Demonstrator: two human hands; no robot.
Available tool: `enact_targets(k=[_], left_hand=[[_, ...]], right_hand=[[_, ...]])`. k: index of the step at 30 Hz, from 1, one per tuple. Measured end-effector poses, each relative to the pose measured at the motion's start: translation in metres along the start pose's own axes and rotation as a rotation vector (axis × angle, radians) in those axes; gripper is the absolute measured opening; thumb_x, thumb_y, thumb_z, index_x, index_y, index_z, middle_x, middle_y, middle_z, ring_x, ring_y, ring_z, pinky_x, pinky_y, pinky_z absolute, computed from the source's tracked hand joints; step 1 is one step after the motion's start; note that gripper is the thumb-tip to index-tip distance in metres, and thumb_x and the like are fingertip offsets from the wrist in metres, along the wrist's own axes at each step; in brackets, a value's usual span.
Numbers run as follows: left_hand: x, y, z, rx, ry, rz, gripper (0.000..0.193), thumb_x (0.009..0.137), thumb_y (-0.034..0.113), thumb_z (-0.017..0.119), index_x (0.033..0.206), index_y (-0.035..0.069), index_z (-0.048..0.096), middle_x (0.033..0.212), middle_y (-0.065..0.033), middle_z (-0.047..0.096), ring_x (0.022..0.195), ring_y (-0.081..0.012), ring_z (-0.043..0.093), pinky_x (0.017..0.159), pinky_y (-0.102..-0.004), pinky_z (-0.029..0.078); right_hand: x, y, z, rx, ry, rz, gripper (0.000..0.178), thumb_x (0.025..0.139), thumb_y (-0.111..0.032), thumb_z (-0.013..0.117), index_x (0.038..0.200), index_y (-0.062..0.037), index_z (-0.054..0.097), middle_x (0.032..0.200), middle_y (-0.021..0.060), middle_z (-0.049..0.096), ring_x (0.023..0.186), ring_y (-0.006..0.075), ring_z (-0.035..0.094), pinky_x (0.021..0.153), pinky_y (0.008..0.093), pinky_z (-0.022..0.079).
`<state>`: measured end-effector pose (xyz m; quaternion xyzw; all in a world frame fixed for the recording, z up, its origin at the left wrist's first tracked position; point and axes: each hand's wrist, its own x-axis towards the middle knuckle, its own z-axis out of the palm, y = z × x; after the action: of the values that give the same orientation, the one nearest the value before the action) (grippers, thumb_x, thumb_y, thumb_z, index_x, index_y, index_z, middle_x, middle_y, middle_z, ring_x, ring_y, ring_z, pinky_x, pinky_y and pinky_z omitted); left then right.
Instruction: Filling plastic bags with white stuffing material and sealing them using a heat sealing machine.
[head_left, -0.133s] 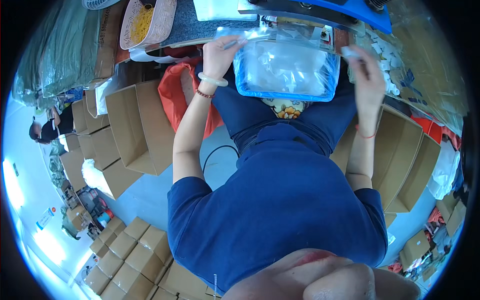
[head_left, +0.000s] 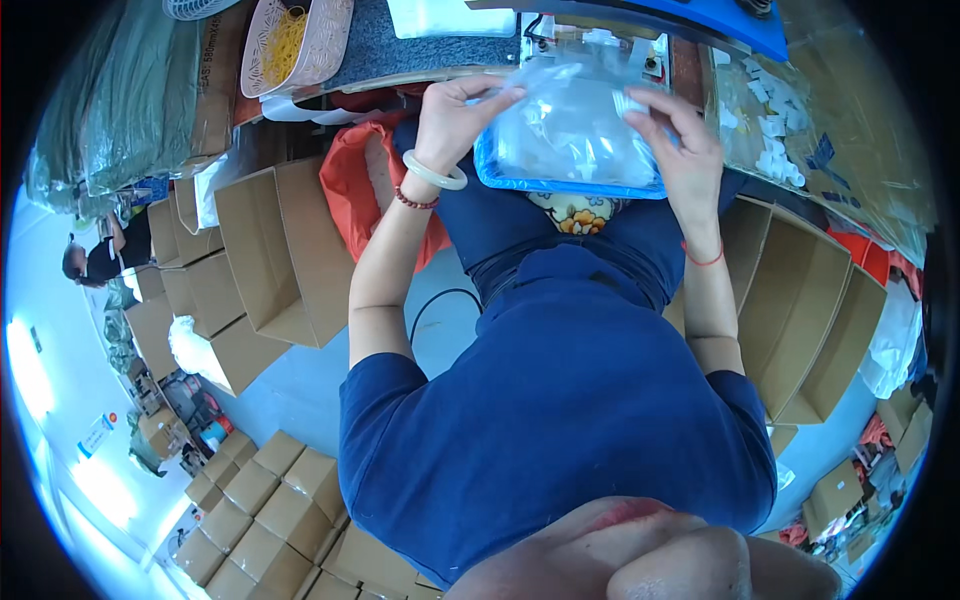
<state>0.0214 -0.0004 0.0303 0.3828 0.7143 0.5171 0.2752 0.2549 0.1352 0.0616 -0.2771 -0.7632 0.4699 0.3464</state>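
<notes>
a clear plastic bag w/ blue edge [head_left: 570,140] is held over the lap, just below the table edge [head_left: 400,75]. its left side is pinched by the left hand [head_left: 455,115]; its right side is gripped by the right hand [head_left: 680,150], fingers curled. open cardboard boxes [head_left: 270,250] are seen beside.

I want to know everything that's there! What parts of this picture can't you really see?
- Inside the clear blue-edged bag: head view, glare and crinkles blur its contents.
- Left hand and right hand: some fingertips hidden behind the bag.
- Small white pieces: too small to identify.
- Blue machine: cut off by the top edge.
- Distant person: tiny, bent near the rim.
</notes>
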Motion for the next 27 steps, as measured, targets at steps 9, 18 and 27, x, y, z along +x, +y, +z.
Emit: enact_targets(k=[9,18,27], left_hand=[[-0.005,0.037,0.024,-0.138,-0.459,-0.065,0.022,0.09,0.015,0.071,0.103,-0.002,0.073,0.096,-0.0079,0.073,0.086,-0.011,0.067,0.077,-0.0245,0.054],[0.036,-0.023,0.067,-0.911,-0.569,-0.521,0.028,0.096,0.013,0.06,0.118,-0.004,0.062,0.108,-0.0142,0.069,0.105,-0.028,0.068,0.081,-0.032,0.057],[0.044,-0.02,0.051,-0.388,-0.537,-0.37,0.034,0.091,0.02,0.07,0.116,-0.003,0.065,0.109,-0.0139,0.07,0.101,-0.0228,0.068,0.086,-0.0345,0.056]], right_hand=[[0.033,-0.037,-0.021,-0.266,-0.334,-0.198,0.02,0.088,-0.014,0.07,0.105,-0.0024,0.069,0.106,0.011,0.07,0.097,0.0217,0.067,0.085,0.0301,0.051],[0.038,0.002,-0.047,-0.603,-0.006,0.011,0.025,0.094,-0.021,0.06,0.115,-0.0073,0.065,0.11,0.012,0.069,0.093,0.0305,0.067,0.078,0.0361,0.052],[0.023,0.095,-0.082,-0.919,0.156,0.032,0.024,0.096,-0.021,0.056,0.113,-0.0061,0.065,0.109,0.0189,0.064,0.095,0.0388,0.062,0.082,0.0447,0.05]])
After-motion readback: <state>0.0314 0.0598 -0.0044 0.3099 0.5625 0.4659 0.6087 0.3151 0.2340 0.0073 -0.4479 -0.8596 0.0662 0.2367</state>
